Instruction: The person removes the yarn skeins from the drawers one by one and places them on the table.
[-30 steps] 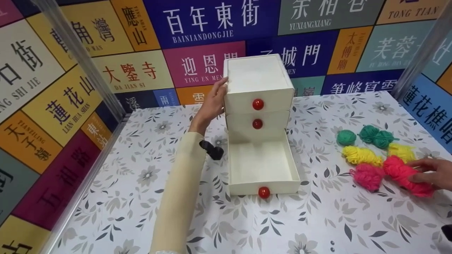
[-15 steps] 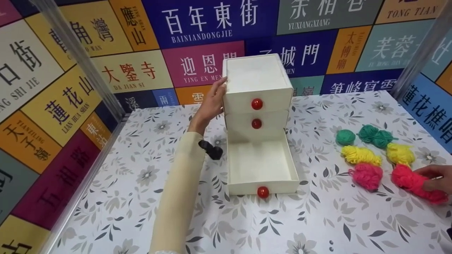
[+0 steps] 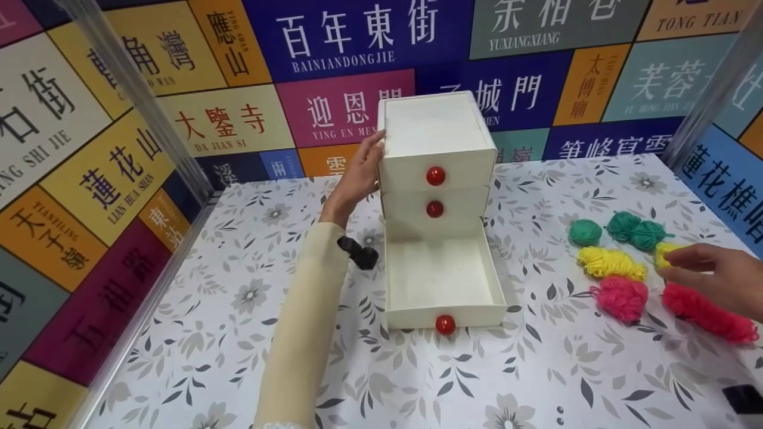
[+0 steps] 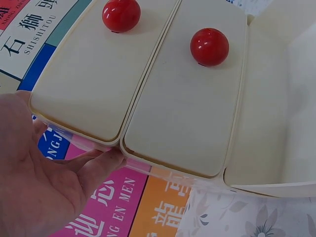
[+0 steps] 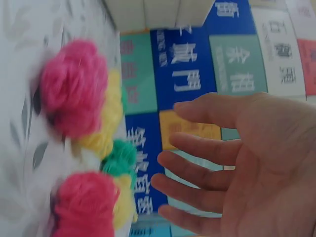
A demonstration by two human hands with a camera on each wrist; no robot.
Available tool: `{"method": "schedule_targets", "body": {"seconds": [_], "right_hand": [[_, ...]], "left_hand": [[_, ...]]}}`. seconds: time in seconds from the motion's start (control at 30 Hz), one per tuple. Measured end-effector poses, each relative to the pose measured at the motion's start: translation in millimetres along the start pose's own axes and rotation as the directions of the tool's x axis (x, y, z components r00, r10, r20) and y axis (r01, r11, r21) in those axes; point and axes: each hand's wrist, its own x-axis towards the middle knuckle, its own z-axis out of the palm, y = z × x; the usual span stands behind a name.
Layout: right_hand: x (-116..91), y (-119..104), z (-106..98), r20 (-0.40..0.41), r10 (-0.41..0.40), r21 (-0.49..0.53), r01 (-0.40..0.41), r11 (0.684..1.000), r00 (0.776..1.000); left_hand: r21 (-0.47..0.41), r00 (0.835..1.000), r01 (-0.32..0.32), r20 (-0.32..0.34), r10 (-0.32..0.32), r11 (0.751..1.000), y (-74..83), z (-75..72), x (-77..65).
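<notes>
A white cabinet [image 3: 438,128] of stacked drawers with red knobs stands mid-table in the head view. Its bottom drawer [image 3: 444,274] is pulled out and has nothing inside; the upper two are closed. My left hand [image 3: 360,170] rests against the cabinet's left side, fingers along its wall, also seen in the left wrist view [image 4: 54,173]. My right hand [image 3: 718,277], holding nothing, hovers over the yarn at the right, fingers spread in the right wrist view. Beneath it lies a long red yarn skein [image 3: 709,313]; a yellow skein [image 3: 663,255] is partly hidden behind its fingers.
Left of the red skein are a pink yarn bundle [image 3: 620,299] and another yellow skein [image 3: 611,263]. Green yarn balls [image 3: 585,232] sit farther back. A flowered cloth [image 3: 250,298] covers the table, with sign-printed walls [image 3: 357,36] behind and at the sides.
My right hand shifted the red skein rightward and toward me, then let it go and rose to the left above the yarn. My left hand and the cabinet stayed put.
</notes>
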Motion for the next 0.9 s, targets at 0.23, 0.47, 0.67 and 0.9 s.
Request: {"method": "schedule_targets", "body": {"seconds": [0.23,0.47,0.67,0.9], "right_hand": [[-11.6,-55.8,17.5,0.062,-0.073,0.098,0.067,0.993,0.995],[-20.7,-92.0,37.0,0.138,-0.245,0.359,0.182,0.915,0.96],[-30.2,-109.8,56.3,0.194,-0.324,0.603,0.148,0.784,0.926],[-40.1,-133.0,100.2,0.404,-0.439,0.749,-0.014,0.663,0.803]], "left_hand": [[0.004,1.0,-0.01,0.003,0.01,1.0,-0.9,0.4,-1.9],[-0.015,0.999,-0.031,-0.012,0.031,0.999,-2.8,-2.6,-4.6],[-0.019,0.999,-0.048,-0.004,0.048,0.999,-0.4,2.1,-1.3],[-0.013,1.0,-0.019,-0.006,0.019,1.0,-0.6,2.4,-0.7]]}}
